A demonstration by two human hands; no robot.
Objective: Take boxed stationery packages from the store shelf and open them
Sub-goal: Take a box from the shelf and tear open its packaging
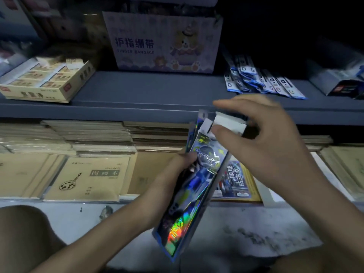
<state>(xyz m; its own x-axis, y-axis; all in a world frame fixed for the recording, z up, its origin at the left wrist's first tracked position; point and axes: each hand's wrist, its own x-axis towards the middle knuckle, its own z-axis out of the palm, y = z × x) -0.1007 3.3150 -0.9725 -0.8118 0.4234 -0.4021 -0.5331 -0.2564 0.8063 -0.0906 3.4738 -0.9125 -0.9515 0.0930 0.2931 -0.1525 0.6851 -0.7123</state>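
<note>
The left grip point(177, 174) is wrapped round the middle of a shiny box point(189, 209), which is tilted in the air before the shelves. At its top end the right grip point(266, 138) is spread wide, thumb on the open white flap point(228, 123). Beyond lie notebooks point(86, 178), then the shelf point(157, 89) with a bandage carton point(163, 42).

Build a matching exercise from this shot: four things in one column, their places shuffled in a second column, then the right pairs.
Things
1. long blue holographic cardboard box
2. lavender cardboard box printed "Finger Bandage"
3. open tan cardboard carton
4. slim blue-and-white packets

Places
A. left end of the grey shelf
B. gripped in the left hand
C. right part of the grey shelf
D. back middle of the grey shelf

Pairs: 1-B, 2-D, 3-A, 4-C
</note>
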